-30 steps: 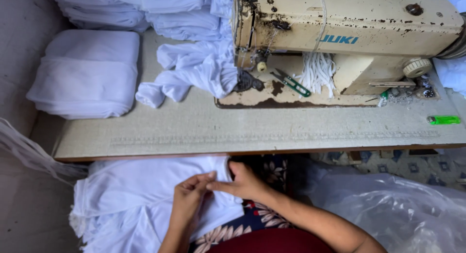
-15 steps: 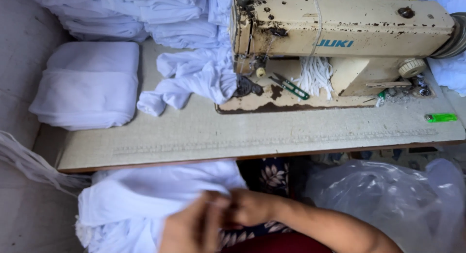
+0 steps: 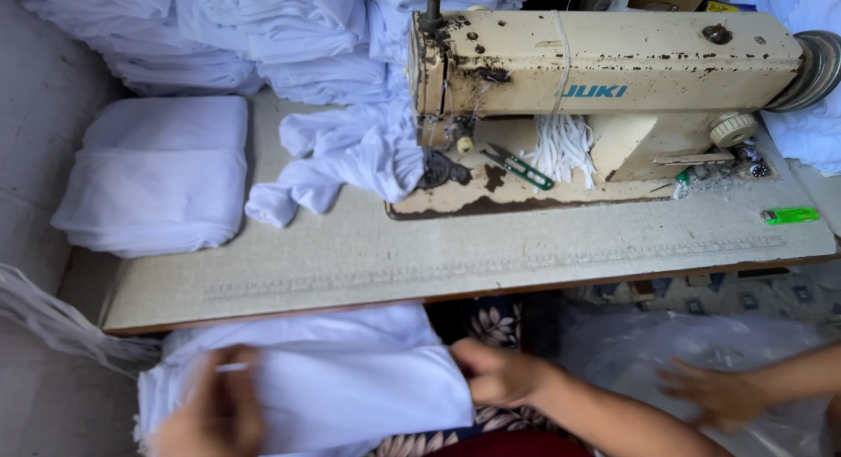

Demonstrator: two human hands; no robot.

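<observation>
Cloth is the thing in both hands: a white cloth [image 3: 350, 387] is lying across the person's lap, just below the near edge of the sewing table [image 3: 350, 264]. Its long axis is running from left to right, between the two hands. The right hand [image 3: 499, 376] is closing on the right edge of it, with the fingers curled tight. The left hand [image 3: 215, 409] is lying over the left end, but it is blurred, so I cannot tell if it is gripping. Further to the right, another person's hand [image 3: 714, 396] is reaching over a clear plastic bag [image 3: 666, 343], apart from the cloth. On the table, a worn cream sewing machine [image 3: 613, 80] is standing with more white fabric [image 3: 350, 159] bunched at its needle. Thread snips [image 3: 521, 166] and a green lighter [image 3: 791, 215] are lying near it. A folded white stack [image 3: 158, 177] is sitting at the left end.
</observation>
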